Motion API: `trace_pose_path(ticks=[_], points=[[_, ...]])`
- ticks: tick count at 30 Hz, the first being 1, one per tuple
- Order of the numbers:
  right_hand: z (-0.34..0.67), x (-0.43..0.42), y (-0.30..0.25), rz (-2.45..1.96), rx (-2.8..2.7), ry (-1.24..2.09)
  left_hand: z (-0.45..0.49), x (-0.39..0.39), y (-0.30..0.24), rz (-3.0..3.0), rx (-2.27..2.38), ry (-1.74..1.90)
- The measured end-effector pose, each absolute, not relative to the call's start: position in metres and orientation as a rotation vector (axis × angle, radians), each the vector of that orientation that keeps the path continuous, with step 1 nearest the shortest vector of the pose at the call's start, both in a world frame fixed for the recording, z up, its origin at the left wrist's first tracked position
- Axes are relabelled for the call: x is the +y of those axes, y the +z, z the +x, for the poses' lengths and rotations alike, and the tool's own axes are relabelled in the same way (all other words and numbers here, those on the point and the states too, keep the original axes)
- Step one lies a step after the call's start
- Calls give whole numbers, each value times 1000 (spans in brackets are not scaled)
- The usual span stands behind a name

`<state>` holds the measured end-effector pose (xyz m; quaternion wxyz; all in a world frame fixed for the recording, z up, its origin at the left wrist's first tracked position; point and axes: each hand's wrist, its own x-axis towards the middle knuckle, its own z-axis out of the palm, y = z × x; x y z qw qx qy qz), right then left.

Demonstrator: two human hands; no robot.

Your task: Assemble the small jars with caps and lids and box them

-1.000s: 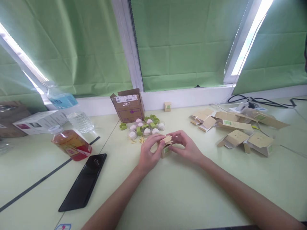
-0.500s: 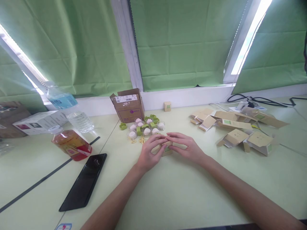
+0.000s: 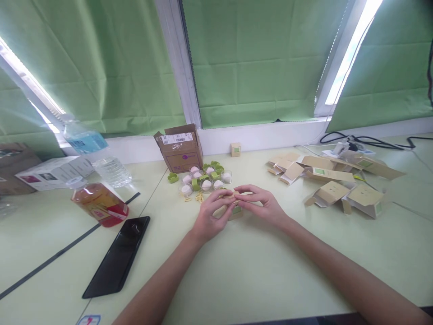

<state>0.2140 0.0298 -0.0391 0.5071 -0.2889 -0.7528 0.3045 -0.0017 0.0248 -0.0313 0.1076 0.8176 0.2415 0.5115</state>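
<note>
- Through the head camera I see the bare left hand (image 3: 212,213) with its thumb and bent fingers pinching the top of a small tan cardboard box with a green label (image 3: 236,216).
- I see the bare right hand (image 3: 263,205) grasping that same box from the other side, its fingertips meeting the left ones over the top; they hide most of the upper part, so I cannot tell how the flaps lie.
- The box sits upright on the pale green tabletop (image 3: 257,271), between both hands.
- Just beyond the left hand I have small yellow pieces (image 3: 199,197), then clear plastic cups with pale pink contents (image 3: 206,185) mixed with bright green plastic pieces (image 3: 173,178).
- Behind those stands an open brown cardboard carton (image 3: 184,161); to its right, by the wall, a similar small tan box (image 3: 236,150).
- Well to the right of the hands I make out a loose spread of unfolded tan cardboard boxes (image 3: 329,194).
- On my left lie a flat black phone (image 3: 115,259) and a clear bottle of reddish-orange drink (image 3: 98,203).
</note>
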Motion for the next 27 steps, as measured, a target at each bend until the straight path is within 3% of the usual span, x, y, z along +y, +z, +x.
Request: trace_pose_path(ticks=[12,27], points=[[225,37,-39,-517,-2153,81,-8,27,-36,2544,752,1378],[214,28,-42,-573,-1897,242,-5,22,-27,2520,737,1239]])
